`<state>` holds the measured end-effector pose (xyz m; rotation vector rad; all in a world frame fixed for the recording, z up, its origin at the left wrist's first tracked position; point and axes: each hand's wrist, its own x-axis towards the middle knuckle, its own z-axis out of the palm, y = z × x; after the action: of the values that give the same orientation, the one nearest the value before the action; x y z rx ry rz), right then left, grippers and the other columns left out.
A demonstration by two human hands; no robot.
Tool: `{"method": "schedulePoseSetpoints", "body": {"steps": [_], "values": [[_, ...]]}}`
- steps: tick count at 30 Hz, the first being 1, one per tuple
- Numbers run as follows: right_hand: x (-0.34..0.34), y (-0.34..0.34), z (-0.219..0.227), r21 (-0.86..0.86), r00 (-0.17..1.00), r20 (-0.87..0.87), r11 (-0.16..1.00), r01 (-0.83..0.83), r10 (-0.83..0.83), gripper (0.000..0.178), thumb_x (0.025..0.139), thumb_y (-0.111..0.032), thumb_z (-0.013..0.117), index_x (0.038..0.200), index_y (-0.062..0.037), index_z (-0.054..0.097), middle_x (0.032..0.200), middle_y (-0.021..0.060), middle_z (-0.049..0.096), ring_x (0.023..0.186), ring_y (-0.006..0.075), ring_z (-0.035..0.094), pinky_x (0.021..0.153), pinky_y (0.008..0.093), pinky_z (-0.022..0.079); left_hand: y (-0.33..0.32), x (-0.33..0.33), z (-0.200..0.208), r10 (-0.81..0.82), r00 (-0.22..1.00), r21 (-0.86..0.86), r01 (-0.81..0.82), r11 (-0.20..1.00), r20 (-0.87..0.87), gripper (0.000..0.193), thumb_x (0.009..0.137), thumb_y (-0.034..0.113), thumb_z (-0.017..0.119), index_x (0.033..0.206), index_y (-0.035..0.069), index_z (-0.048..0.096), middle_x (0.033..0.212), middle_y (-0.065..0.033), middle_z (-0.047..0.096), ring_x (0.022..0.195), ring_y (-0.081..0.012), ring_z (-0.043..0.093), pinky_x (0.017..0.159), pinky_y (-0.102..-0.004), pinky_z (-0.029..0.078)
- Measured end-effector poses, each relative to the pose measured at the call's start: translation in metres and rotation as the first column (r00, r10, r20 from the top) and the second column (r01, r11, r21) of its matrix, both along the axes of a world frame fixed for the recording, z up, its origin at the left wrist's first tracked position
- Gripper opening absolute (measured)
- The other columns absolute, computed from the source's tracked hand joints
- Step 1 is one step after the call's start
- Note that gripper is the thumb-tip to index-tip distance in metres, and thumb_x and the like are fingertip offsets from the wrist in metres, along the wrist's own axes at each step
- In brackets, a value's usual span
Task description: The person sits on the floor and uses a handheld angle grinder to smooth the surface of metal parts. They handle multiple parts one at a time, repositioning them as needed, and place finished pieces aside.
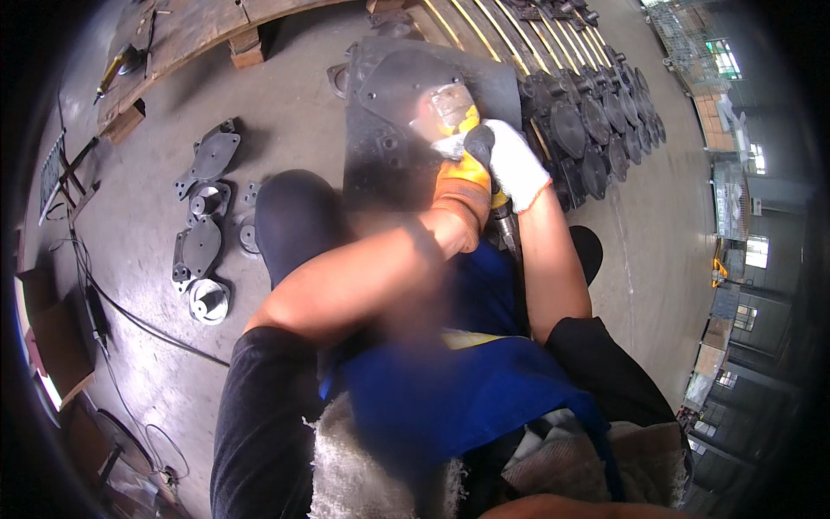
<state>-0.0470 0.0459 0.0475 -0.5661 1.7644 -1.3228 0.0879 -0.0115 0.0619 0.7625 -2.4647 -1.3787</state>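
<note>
My left hand (pixel 462 190), in an orange glove, is closed round a yellow-and-black power tool (pixel 500 201) that looks like an angle grinder. Wrapped on the same tool from the other side is my right hand (pixel 516 164), in a white glove. A black rounded handle end sticks up between the two hands. The tool's head, with a shiny guard, is over a dark flat metal part (pixel 406 82) with holes. That part rests on a black plate or block (pixel 367 177) in front of my knees. The contact point under the head is hidden by glare and blur.
Rows of dark metal castings (pixel 596 130) lie on yellow-edged slats at the right. Several similar parts (pixel 203 246) sit on the floor left. A wooden pallet (pixel 190 39) at upper left bears another yellow grinder (pixel 117 69). Cables (pixel 156 329) run along the left floor.
</note>
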Motion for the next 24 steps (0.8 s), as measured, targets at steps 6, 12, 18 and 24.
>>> {"method": "schedulePoseSetpoints", "body": {"steps": [6,12,18,24], "values": [[0.003,-0.007,-0.003,-0.023,0.998,0.015,0.998,-0.058,0.059,0.026,0.086,-0.018,0.059,0.096,0.0048,0.066,0.086,0.0058,0.067,0.078,0.0128,0.059,0.073,0.0286,0.048,0.001,0.005,0.013,0.007,0.993,-0.031,-0.003,1.000,0.119,0.037,0.099,0.031,0.034,0.105,0.008,0.062,0.102,-0.0140,0.066,0.092,-0.0289,0.064,0.078,-0.0360,0.050],[0.031,-0.015,0.051,0.098,0.934,-0.329,0.989,-0.112,0.138,0.028,0.084,-0.021,0.062,0.094,0.0046,0.066,0.083,0.0070,0.067,0.077,0.0125,0.059,0.073,0.0290,0.048,-0.001,0.001,0.006,-0.044,0.992,0.000,0.044,0.999,0.114,0.042,0.099,0.036,0.032,0.111,0.007,0.059,0.104,-0.0137,0.065,0.096,-0.0276,0.062,0.079,-0.0349,0.048],[0.046,-0.015,0.073,0.034,0.975,-0.141,0.985,-0.170,0.173,0.028,0.083,-0.021,0.063,0.092,0.0050,0.066,0.082,0.0051,0.066,0.078,0.0122,0.059,0.072,0.0289,0.048,0.004,-0.001,0.019,-0.199,0.945,-0.126,0.238,0.963,0.258,0.029,0.095,0.025,0.043,0.111,0.009,0.061,0.104,-0.0122,0.067,0.092,-0.0263,0.065,0.079,-0.0352,0.051],[0.011,0.041,0.009,0.130,0.933,-0.353,0.991,-0.022,0.067,0.025,0.078,-0.019,0.070,0.094,0.0010,0.069,0.082,0.0031,0.066,0.074,0.0110,0.060,0.069,0.0267,0.048,0.014,0.008,0.051,-0.297,0.920,-0.043,0.318,0.947,0.257,0.025,0.088,0.016,0.053,0.110,0.009,0.061,0.105,-0.0141,0.067,0.096,-0.0269,0.065,0.084,-0.0356,0.050]]}}
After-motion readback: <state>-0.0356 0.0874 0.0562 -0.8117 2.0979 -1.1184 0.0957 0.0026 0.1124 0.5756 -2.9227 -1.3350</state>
